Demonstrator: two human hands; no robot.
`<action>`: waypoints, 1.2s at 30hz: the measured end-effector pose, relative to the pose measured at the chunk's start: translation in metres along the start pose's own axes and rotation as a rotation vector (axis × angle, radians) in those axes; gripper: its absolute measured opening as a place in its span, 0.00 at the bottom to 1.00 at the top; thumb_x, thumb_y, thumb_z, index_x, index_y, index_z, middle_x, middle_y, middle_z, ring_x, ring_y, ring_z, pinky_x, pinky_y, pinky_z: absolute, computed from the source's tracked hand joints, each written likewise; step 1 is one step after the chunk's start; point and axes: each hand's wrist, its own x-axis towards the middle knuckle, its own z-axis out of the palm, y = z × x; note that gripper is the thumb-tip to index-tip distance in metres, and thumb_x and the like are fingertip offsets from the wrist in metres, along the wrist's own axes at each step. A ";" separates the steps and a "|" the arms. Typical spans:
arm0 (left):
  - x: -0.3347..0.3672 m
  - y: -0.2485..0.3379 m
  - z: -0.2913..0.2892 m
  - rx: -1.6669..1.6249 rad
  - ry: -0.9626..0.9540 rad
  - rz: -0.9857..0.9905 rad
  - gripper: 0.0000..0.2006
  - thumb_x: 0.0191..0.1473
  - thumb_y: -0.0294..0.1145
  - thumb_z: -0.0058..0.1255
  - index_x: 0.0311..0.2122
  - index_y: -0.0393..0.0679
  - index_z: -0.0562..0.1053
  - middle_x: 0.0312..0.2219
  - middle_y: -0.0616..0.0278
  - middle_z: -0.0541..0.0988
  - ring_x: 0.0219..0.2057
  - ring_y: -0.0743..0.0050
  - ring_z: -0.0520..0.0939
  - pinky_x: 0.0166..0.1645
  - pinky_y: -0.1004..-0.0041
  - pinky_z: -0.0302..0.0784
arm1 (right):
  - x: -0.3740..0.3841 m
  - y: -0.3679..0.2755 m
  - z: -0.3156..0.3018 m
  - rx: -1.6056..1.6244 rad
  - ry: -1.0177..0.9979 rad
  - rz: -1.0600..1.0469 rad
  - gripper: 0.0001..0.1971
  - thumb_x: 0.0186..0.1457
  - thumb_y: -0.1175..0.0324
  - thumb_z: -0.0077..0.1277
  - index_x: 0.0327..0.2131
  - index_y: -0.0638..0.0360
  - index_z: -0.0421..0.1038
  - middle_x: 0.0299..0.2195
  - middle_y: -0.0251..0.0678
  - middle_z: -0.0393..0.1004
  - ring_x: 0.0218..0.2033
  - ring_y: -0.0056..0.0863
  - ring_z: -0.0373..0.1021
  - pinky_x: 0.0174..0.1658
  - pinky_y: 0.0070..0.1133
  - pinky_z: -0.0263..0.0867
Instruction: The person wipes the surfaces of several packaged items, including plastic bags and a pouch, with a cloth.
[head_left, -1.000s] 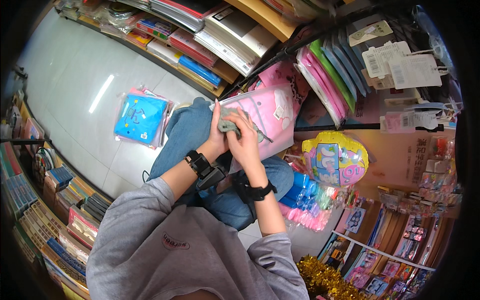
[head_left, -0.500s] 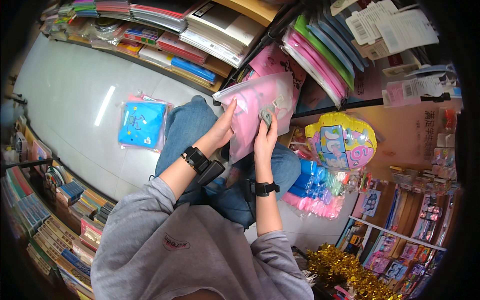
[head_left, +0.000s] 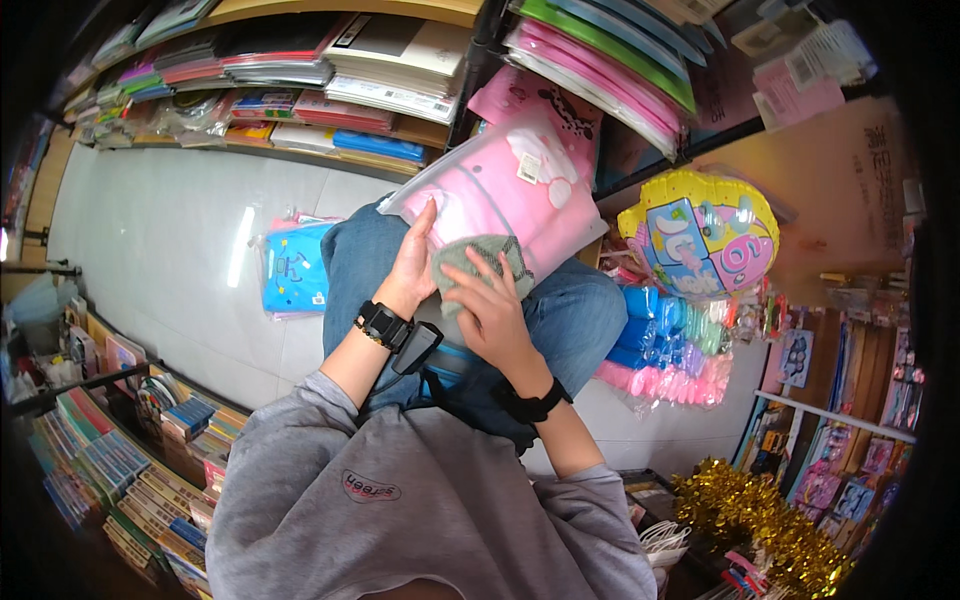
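A pink pouch in frosted plastic (head_left: 545, 205), with a white label, lies slanted across my lap. My left hand (head_left: 410, 262) steadies its near left edge, thumb up along the front and the other fingers hidden behind. My right hand (head_left: 492, 318) presses a grey-green cloth (head_left: 470, 262) against the pouch's near corner, its fingers partly spread over the cloth. Under the pouch are my jeans-clad knees. On the floor to the left, a blue packaged pouch (head_left: 295, 268) lies on other pink packages.
Shelves of stacked paper and notebooks (head_left: 390, 60) run along the far side. Green and pink folders (head_left: 600, 80) jut out above the pouch. At the right are a yellow foil balloon (head_left: 700, 235), bagged blue and pink items (head_left: 660, 345) and gold tinsel (head_left: 755, 520). Books (head_left: 150, 490) fill the left shelf.
The pouch has turned flatter, with more of its front showing. My right hand has gone from holding the bunched cloth to pressing it spread out at the near corner. The view has shifted.
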 end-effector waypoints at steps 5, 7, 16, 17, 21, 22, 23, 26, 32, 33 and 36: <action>0.002 0.006 0.003 -0.023 0.030 0.148 0.23 0.53 0.45 0.37 0.48 0.39 0.59 0.46 0.56 0.66 0.48 0.60 0.66 0.53 0.61 0.57 | -0.037 0.011 -0.014 0.175 0.194 0.104 0.09 0.35 0.80 0.35 0.19 0.62 0.67 0.30 0.39 0.72 0.39 0.40 0.67 0.40 0.24 0.64; 0.000 0.009 0.007 0.003 0.024 0.158 0.24 0.53 0.45 0.37 0.49 0.39 0.59 0.46 0.56 0.65 0.48 0.60 0.65 0.53 0.61 0.57 | -0.045 0.025 -0.025 0.240 0.261 0.191 0.09 0.36 0.80 0.34 0.20 0.64 0.67 0.30 0.41 0.72 0.40 0.40 0.67 0.41 0.25 0.63; -0.009 0.013 -0.004 0.110 0.009 0.211 0.27 0.50 0.49 0.40 0.48 0.38 0.59 0.45 0.54 0.66 0.47 0.61 0.67 0.51 0.62 0.61 | 0.025 -0.004 -0.019 0.053 0.353 0.013 0.13 0.37 0.80 0.36 0.30 0.61 0.68 0.42 0.39 0.66 0.51 0.43 0.55 0.52 0.35 0.50; -0.010 0.015 -0.006 0.079 -0.033 0.073 0.27 0.49 0.51 0.40 0.47 0.38 0.61 0.43 0.54 0.68 0.44 0.62 0.69 0.49 0.64 0.64 | 0.032 -0.014 -0.009 0.029 0.277 -0.011 0.13 0.37 0.80 0.38 0.30 0.61 0.68 0.43 0.39 0.65 0.51 0.42 0.55 0.52 0.35 0.49; -0.017 0.007 0.013 -0.011 0.108 -0.044 0.31 0.46 0.59 0.38 0.42 0.38 0.65 0.37 0.53 0.72 0.37 0.62 0.74 0.42 0.67 0.70 | 0.041 -0.027 0.014 -0.183 0.114 0.021 0.12 0.37 0.79 0.41 0.31 0.59 0.67 0.47 0.37 0.62 0.52 0.39 0.52 0.53 0.37 0.45; -0.018 0.008 0.012 -0.063 0.079 -0.058 0.31 0.46 0.60 0.38 0.42 0.38 0.65 0.37 0.53 0.72 0.37 0.62 0.74 0.42 0.68 0.70 | 0.040 -0.027 0.015 -0.185 0.108 0.014 0.12 0.37 0.79 0.41 0.31 0.59 0.67 0.47 0.37 0.62 0.52 0.39 0.52 0.53 0.37 0.45; -0.015 0.008 0.004 -0.065 0.014 0.004 0.31 0.47 0.59 0.37 0.44 0.38 0.64 0.38 0.53 0.71 0.38 0.60 0.73 0.43 0.67 0.69 | 0.037 -0.027 0.013 -0.224 0.063 -0.008 0.12 0.38 0.77 0.42 0.31 0.59 0.67 0.46 0.37 0.62 0.52 0.38 0.53 0.53 0.37 0.45; -0.011 0.006 0.004 -0.102 -0.094 -0.040 0.32 0.48 0.58 0.36 0.47 0.38 0.61 0.39 0.53 0.70 0.39 0.60 0.73 0.43 0.66 0.69 | 0.027 -0.024 0.003 -0.277 0.036 -0.041 0.10 0.38 0.77 0.43 0.29 0.60 0.67 0.42 0.37 0.64 0.49 0.36 0.56 0.52 0.37 0.48; 0.001 -0.001 0.004 -0.122 -0.056 0.198 0.29 0.52 0.52 0.34 0.52 0.41 0.54 0.48 0.55 0.62 0.50 0.63 0.63 0.53 0.61 0.58 | -0.010 0.004 -0.027 0.037 0.178 0.132 0.10 0.34 0.79 0.32 0.21 0.65 0.66 0.28 0.42 0.70 0.37 0.39 0.65 0.41 0.26 0.60; 0.001 -0.001 0.004 -0.032 -0.019 0.184 0.30 0.51 0.53 0.35 0.52 0.41 0.54 0.49 0.55 0.62 0.51 0.63 0.62 0.53 0.61 0.57 | -0.014 0.012 -0.032 0.150 0.218 0.250 0.10 0.34 0.78 0.31 0.19 0.65 0.66 0.25 0.43 0.69 0.34 0.39 0.66 0.40 0.26 0.60; -0.003 0.002 0.009 0.057 0.082 0.175 0.31 0.50 0.55 0.35 0.53 0.42 0.53 0.49 0.55 0.61 0.51 0.62 0.61 0.54 0.62 0.56 | -0.013 0.039 -0.047 0.301 0.401 0.525 0.13 0.38 0.72 0.30 0.24 0.66 0.66 0.27 0.38 0.68 0.32 0.27 0.63 0.40 0.19 0.57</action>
